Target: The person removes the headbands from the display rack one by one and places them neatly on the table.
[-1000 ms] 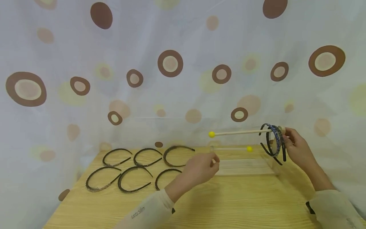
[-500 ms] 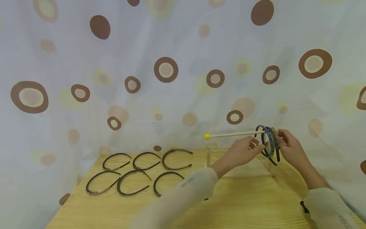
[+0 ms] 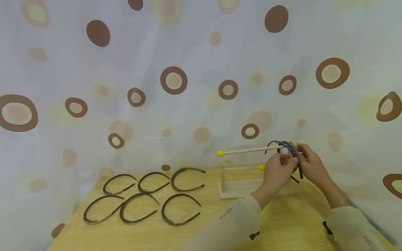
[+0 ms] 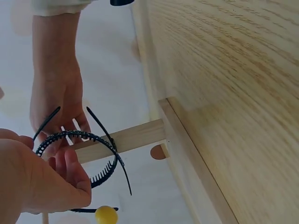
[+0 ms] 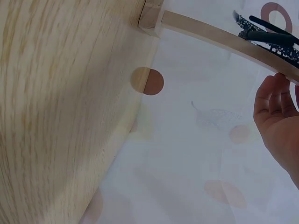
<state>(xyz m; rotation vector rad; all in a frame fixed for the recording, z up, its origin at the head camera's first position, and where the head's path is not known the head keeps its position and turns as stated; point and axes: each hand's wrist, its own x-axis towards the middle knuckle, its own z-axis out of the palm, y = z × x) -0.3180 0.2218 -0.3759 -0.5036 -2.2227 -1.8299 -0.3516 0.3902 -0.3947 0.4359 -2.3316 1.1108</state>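
Observation:
A wooden rack [image 3: 223,193] stands at the right of the table, its upper rod [image 3: 248,151] ending in a yellow ball [image 3: 221,153]. On that rod, close to the upright post [image 4: 140,135], hang a blue patterned headband [image 3: 286,144] and dark toothed ones. My left hand [image 3: 277,174] pinches the blue headband, reaching in from below the rod. Behind the headbands, my right hand [image 3: 314,169] grips the upper end of the post; its curled fingers [image 5: 275,95] lie against the wood in the right wrist view. The hands partly cover the hanging headbands.
Several dark headbands, one a toothed headband [image 3: 138,209], lie in two rows on the left of the wooden table [image 3: 141,240]. A lower rod with a yellow ball [image 3: 261,167] sits beneath the upper one. A dotted curtain [image 3: 188,111] hangs behind.
My left hand has moved right to the hanging headbands and now pinches the blue one, which has tilted. My right hand stays at the post. The head view has shifted somewhat.

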